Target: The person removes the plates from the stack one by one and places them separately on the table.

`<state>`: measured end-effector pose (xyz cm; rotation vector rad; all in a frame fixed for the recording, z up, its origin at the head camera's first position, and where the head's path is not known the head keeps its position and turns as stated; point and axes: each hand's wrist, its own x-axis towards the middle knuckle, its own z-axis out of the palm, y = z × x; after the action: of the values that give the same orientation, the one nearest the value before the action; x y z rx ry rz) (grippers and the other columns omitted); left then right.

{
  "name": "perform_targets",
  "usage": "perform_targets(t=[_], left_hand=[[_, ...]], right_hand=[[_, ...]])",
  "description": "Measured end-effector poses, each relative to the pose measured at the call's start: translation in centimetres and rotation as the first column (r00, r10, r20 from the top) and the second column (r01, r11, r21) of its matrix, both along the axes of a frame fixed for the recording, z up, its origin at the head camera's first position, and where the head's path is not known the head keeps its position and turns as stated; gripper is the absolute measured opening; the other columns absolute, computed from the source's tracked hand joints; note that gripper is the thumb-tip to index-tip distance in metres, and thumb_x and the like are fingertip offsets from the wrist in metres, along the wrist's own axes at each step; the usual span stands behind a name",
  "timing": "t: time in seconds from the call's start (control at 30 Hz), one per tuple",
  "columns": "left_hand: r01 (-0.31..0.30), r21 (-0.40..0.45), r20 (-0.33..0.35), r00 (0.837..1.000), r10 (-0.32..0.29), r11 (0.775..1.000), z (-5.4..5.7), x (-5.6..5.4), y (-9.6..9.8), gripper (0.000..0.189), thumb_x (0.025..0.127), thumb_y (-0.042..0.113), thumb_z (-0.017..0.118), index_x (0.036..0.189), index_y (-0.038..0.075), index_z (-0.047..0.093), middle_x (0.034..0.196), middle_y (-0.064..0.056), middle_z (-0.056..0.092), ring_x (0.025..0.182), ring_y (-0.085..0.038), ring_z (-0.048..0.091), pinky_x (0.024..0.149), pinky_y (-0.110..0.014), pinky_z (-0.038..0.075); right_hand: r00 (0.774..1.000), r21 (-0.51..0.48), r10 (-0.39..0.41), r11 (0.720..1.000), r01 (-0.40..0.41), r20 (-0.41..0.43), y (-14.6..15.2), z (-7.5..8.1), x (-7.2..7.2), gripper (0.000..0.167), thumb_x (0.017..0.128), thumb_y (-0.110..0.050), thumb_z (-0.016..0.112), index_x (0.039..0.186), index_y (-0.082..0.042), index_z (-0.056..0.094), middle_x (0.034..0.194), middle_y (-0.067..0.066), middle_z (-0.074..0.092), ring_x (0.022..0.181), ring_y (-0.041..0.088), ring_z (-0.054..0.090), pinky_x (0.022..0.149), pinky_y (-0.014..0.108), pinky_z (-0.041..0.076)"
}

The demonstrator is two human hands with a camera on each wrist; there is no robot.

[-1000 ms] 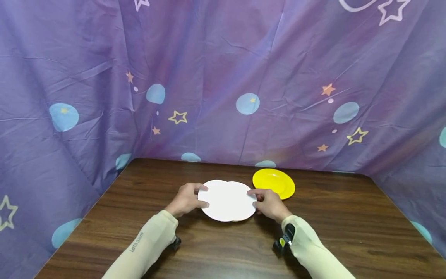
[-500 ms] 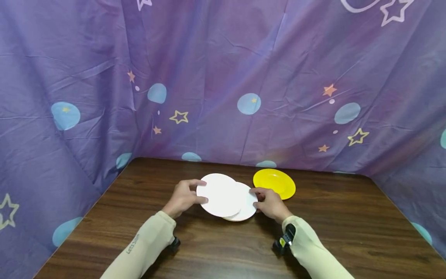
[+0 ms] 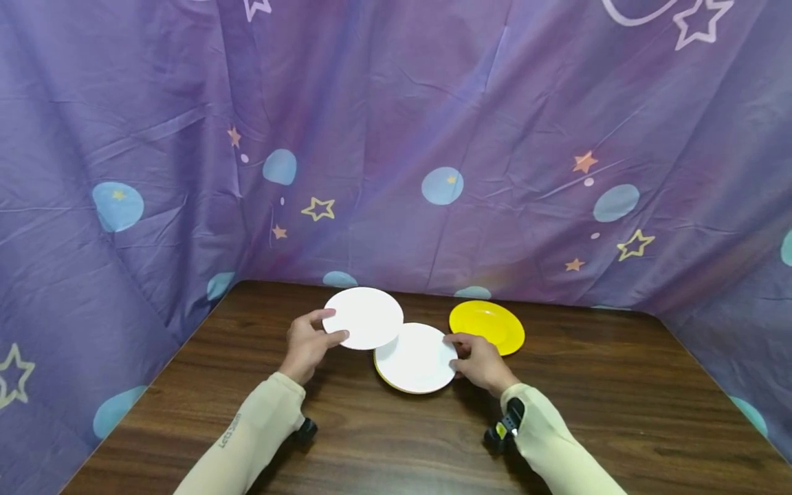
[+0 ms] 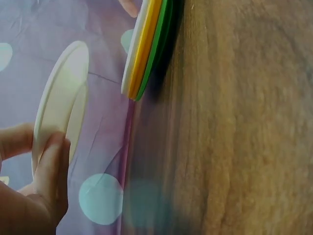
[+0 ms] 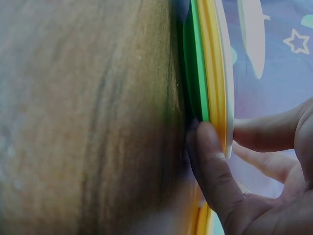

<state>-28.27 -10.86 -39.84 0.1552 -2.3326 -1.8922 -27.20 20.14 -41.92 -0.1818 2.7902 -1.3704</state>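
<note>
My left hand (image 3: 307, 346) pinches the left rim of a white plate (image 3: 366, 317), thumb on one face and fingers on the other. In the left wrist view this white plate (image 4: 61, 98) is raised above the table, seen nearly edge-on. Just right of it lies a stack of plates, with a second white plate (image 3: 416, 359) on top. My right hand (image 3: 484, 362) grips the stack's right rim. From the right wrist, yellow plates (image 5: 215, 73) show under the white one, and a green plate (image 5: 194, 73) is at the bottom.
A separate yellow plate (image 3: 487, 326) lies behind my right hand. The brown wooden table (image 3: 619, 399) reaches back to a purple curtain (image 3: 371, 137) with stars and dots, which also hangs at both sides.
My left hand has lifted the upper white plate off the stack and carried it left and away from me, uncovering the white plate beneath. My right hand has stayed on the stack's rim.
</note>
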Motion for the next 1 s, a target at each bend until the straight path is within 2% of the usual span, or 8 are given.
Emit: perform_targets(t=[0.17,0.23,0.3,0.37,0.53,0.7,0.87,1.0], left_hand=[[-0.078,-0.035,0.015,0.997,0.079,0.996,-0.2,-0.3,-0.4,0.057,0.08,0.004,0.079,0.134,0.001,0.061,0.107,-0.015,0.061,0.075,-0.012,0.053,0.066,-0.019,0.046],[-0.105,-0.05,0.023,0.994,0.106,0.993,-0.3,-0.5,-0.6,0.058,0.081,0.005,0.078,0.136,0.002,0.059,0.126,-0.02,0.058,0.09,-0.018,0.054,0.074,-0.022,0.047],[-0.127,-0.053,0.029,0.991,0.128,0.991,-0.5,-0.6,-0.8,0.059,0.082,0.005,0.077,0.137,0.002,0.058,0.134,-0.024,0.055,0.103,-0.025,0.054,0.083,-0.027,0.049],[-0.141,-0.05,0.038,0.989,0.143,0.989,-0.6,-0.8,-1.1,0.059,0.082,0.004,0.076,0.138,0.001,0.057,0.137,-0.025,0.054,0.116,-0.03,0.051,0.093,-0.033,0.049],[-0.163,-0.068,0.041,0.985,0.166,0.984,-0.8,-1.0,-1.3,0.058,0.081,0.005,0.077,0.136,0.001,0.059,0.137,-0.026,0.054,0.128,-0.038,0.046,0.11,-0.047,0.043],[-0.192,-0.106,0.036,0.98,0.196,0.976,-0.6,-0.9,-1.3,0.057,0.079,0.006,0.079,0.133,0.003,0.062,0.135,-0.025,0.057,0.127,-0.037,0.048,0.11,-0.046,0.042],[-0.16,-0.093,0.075,0.983,0.167,0.983,-0.7,-0.9,-1.6,0.058,0.082,0.005,0.077,0.137,0.002,0.059,0.142,-0.025,0.053,0.135,-0.037,0.044,0.115,-0.047,0.039],[-0.157,-0.113,0.078,0.983,0.167,0.981,-1.2,-1.2,-1.9,0.06,0.081,0.006,0.077,0.137,0.001,0.058,0.143,-0.026,0.052,0.136,-0.038,0.043,0.117,-0.047,0.037]], right_hand=[[1.0,0.008,-0.007,1.0,0.007,0.01,-0.1,0.2,0.1,0.047,0.083,0.009,0.067,0.129,0.001,0.063,0.097,0.019,0.067,0.077,0.018,0.062,0.065,0.031,0.059],[1.0,0.014,-0.008,1.0,0.008,0.008,-0.1,0.1,0.0,0.047,0.083,0.009,0.067,0.129,0.001,0.063,0.097,0.019,0.066,0.077,0.018,0.061,0.064,0.03,0.059],[1.0,0.014,-0.014,1.0,0.014,0.009,-0.1,0.1,-0.1,0.048,0.083,0.009,0.067,0.13,0.001,0.063,0.098,0.019,0.066,0.076,0.018,0.061,0.064,0.03,0.059],[1.0,0.015,-0.02,1.0,0.02,0.015,-0.1,0.1,-0.2,0.048,0.083,0.009,0.067,0.13,0.0,0.063,0.098,0.019,0.067,0.076,0.018,0.062,0.064,0.029,0.059],[0.999,0.015,-0.032,0.999,0.031,0.037,0.0,0.0,-0.3,0.049,0.083,0.009,0.067,0.131,0.0,0.063,0.1,0.019,0.067,0.077,0.018,0.062,0.064,0.029,0.059],[0.999,-0.001,-0.026,1.0,0.026,0.034,0.0,0.0,-0.2,0.049,0.083,0.01,0.067,0.131,0.0,0.062,0.099,0.019,0.066,0.077,0.018,0.062,0.064,0.03,0.06],[0.999,-0.012,-0.025,1.0,0.026,0.047,-0.1,0.2,0.0,0.049,0.084,0.01,0.067,0.132,0.001,0.062,0.101,0.02,0.066,0.079,0.019,0.063,0.063,0.029,0.06],[0.998,-0.018,-0.026,0.999,0.027,0.056,-0.1,0.3,0.0,0.049,0.084,0.01,0.067,0.132,0.001,0.061,0.102,0.021,0.066,0.08,0.019,0.063,0.065,0.03,0.06]])
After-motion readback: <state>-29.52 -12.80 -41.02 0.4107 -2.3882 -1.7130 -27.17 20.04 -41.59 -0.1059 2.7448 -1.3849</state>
